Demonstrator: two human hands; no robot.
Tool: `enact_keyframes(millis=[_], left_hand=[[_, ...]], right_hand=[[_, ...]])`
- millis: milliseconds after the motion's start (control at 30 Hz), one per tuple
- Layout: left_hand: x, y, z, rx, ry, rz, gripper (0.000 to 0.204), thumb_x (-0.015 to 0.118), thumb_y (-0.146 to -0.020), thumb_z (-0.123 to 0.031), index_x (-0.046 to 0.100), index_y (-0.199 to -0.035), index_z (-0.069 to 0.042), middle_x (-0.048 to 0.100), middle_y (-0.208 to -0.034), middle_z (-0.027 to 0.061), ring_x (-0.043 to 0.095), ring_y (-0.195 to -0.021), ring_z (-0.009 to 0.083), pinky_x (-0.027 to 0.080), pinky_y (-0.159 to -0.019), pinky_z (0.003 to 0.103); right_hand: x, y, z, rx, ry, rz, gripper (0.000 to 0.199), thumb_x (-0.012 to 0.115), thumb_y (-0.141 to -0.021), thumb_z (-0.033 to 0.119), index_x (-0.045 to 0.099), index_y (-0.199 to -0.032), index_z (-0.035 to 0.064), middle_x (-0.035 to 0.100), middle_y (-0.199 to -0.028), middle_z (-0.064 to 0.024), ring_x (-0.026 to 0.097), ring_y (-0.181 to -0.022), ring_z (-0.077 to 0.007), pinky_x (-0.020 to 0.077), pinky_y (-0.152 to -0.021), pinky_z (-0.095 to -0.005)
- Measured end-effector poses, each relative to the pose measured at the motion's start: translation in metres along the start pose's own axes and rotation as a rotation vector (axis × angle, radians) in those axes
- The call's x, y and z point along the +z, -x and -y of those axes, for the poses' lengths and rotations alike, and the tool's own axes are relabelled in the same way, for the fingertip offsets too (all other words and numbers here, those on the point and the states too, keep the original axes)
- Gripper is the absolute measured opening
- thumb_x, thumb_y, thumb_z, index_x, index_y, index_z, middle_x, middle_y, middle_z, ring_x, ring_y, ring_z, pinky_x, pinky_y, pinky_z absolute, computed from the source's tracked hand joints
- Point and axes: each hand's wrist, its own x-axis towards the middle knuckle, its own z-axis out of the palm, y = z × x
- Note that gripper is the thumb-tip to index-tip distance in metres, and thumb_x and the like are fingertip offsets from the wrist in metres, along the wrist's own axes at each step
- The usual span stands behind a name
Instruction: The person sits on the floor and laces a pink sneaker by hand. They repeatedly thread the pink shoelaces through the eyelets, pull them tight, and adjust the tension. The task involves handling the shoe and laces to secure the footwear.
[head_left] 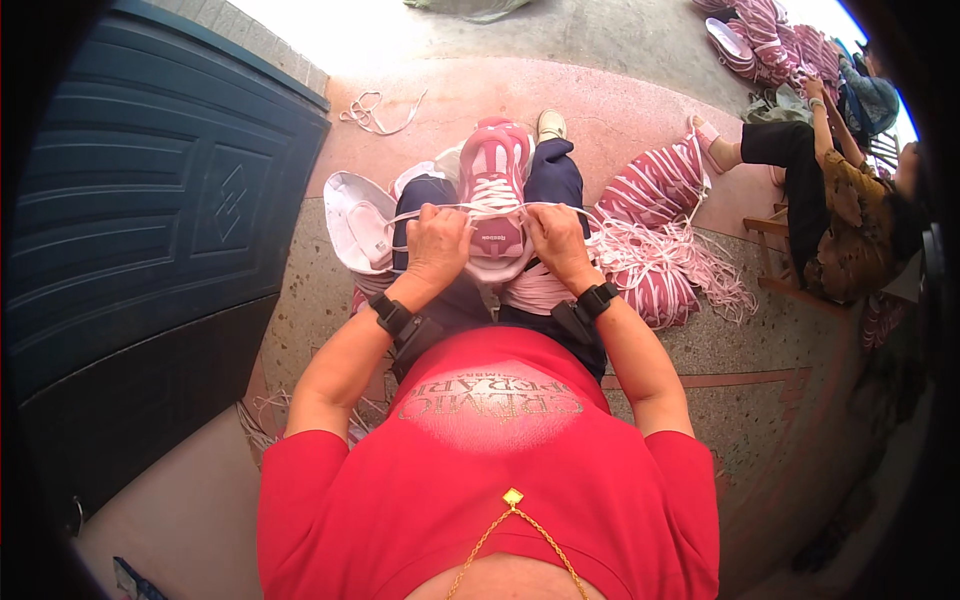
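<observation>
A pink and white sneaker [492,165] rests between my knees, its toe pointing away from me. White shoelace [492,195] crosses up its front, and its two ends run out sideways over the tongue [497,238]. On the left side of the shoe, my left hand [438,242] is closed on one lace end. My right hand [562,242] pinches the other end at the right side. Between the hands the lace is stretched nearly straight. Part of the sneaker's heel opening is shaded and hard to make out.
Several pink shoe pieces with loose white laces [665,260] lie in a heap at my right. A white and pink shoe piece [357,220] sits at my left, near a dark blue door [170,180]. A loose lace [375,112] lies ahead. Another person [850,220] sits at far right.
</observation>
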Motion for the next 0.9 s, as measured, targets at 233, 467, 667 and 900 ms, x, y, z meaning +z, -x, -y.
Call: enact_keyframes(millis=[233, 467, 667, 900], left_hand=[[0.037, -0.089, -0.014, 0.089, 0.342, 0.348, 0.034, 0.065, -0.077, -0.015, 0.058, -0.106, 0.001, 0.064, -0.094, 0.0189, 0.063, -0.081, 0.0352, 0.049, -0.071, 0.041], [0.049, -0.133, -0.03, -0.052, 0.501, 0.753, 0.061, 0.071, -0.066, -0.009, 0.049, -0.121, 0.009, 0.064, -0.088, 0.0203, 0.063, -0.061, 0.0219, 0.048, -0.049, 0.031], [0.001, -0.147, -0.013, -0.676, 1.264, 0.764, 0.016, 0.069, -0.076, -0.006, 0.06, -0.089, -0.002, 0.058, -0.065, 0.0052, 0.049, -0.045, 0.0074, 0.035, -0.036, 0.021], [0.016, -0.11, -0.032, -0.379, 0.539, 0.82, 0.013, 0.062, -0.081, -0.01, 0.061, -0.082, 0.003, 0.064, -0.07, 0.0197, 0.064, -0.059, 0.0285, 0.05, -0.056, 0.037]], right_hand=[[-0.001, 0.005, 0.007, -0.195, 0.132, 0.064, 0.014, 0.057, -0.074, 0.007, 0.059, -0.088, 0.0062, 0.06, -0.08, -0.0063, 0.057, -0.08, -0.0236, 0.0439, -0.071, -0.0351], [-0.01, -0.003, 0.026, -0.206, 0.446, 0.287, 0.026, 0.052, -0.077, 0.013, 0.062, -0.099, 0.0029, 0.059, -0.1, -0.0088, 0.052, -0.099, -0.023, 0.0384, -0.081, -0.037], [-0.013, -0.017, 0.029, -0.417, 0.233, -0.033, 0.015, 0.058, -0.073, 0.014, 0.058, -0.086, 0.0055, 0.057, -0.097, -0.0078, 0.053, -0.101, -0.0238, 0.0371, -0.09, -0.0409], [-0.175, -0.101, 0.132, -0.274, -0.768, -0.439, 0.015, 0.049, -0.095, 0.01, 0.049, -0.102, -0.0028, 0.058, -0.072, -0.0112, 0.059, -0.067, -0.0197, 0.0546, -0.07, -0.0432]])
